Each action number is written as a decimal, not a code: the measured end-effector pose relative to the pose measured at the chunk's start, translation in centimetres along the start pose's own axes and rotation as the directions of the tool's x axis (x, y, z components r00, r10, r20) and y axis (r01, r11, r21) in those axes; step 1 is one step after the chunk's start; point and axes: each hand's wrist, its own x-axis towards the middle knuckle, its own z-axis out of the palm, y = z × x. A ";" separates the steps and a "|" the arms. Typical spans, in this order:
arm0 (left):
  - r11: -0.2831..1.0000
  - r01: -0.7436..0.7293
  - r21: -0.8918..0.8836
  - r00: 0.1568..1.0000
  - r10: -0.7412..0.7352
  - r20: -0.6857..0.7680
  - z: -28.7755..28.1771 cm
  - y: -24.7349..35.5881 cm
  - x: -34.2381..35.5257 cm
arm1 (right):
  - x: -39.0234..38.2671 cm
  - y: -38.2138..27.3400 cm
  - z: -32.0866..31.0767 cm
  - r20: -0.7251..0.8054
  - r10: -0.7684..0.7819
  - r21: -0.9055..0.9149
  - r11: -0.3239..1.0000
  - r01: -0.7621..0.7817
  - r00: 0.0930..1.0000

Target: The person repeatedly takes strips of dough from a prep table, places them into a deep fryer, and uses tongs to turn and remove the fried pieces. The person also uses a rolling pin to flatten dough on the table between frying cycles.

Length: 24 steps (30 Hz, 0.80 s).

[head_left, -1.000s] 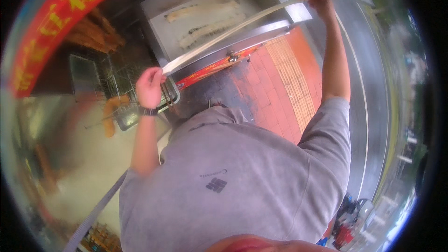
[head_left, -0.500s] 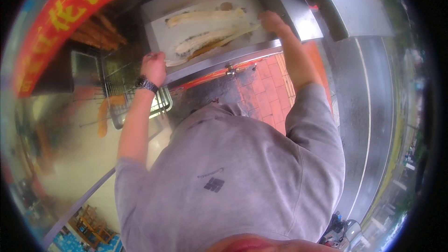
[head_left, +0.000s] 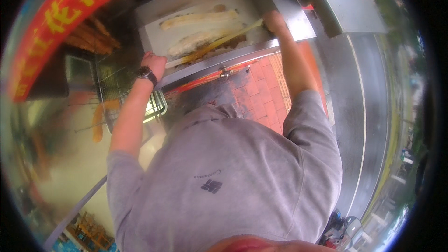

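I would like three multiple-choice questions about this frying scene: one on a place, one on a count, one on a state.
1. Where does the left hand rest?
A. on the near left edge of the fryer vat
B. on the grey shirt
C. on the brick floor

2. How many long pale dough sticks float in the vat?
A. two
B. five
C. none

3. What is the state of the right hand?
A. hanging empty
B. closed on long chopsticks
C. holding a cup

Answers: 1 A, the hand with the wristwatch lies at the vat's rim; 2 A, two pale strips show; 3 B, the sticks run from its fist across the vat.
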 end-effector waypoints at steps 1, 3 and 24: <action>1.000 -0.007 -0.005 1.000 0.007 -0.005 0.2 0.1 0.1 | -0.1 -1.5 0.6 -0.056 -0.023 0.060 0.998 0.027 0.998; 1.000 0.012 -0.008 1.000 -0.012 -0.005 0.7 -0.3 -0.5 | 0.0 -5.2 -0.7 -0.093 -0.219 0.060 0.972 0.225 0.971; 0.991 0.031 0.131 0.985 -0.052 0.165 -1.1 0.2 0.6 | 1.8 -1.4 7.8 -0.380 0.184 0.384 0.923 -0.027 0.907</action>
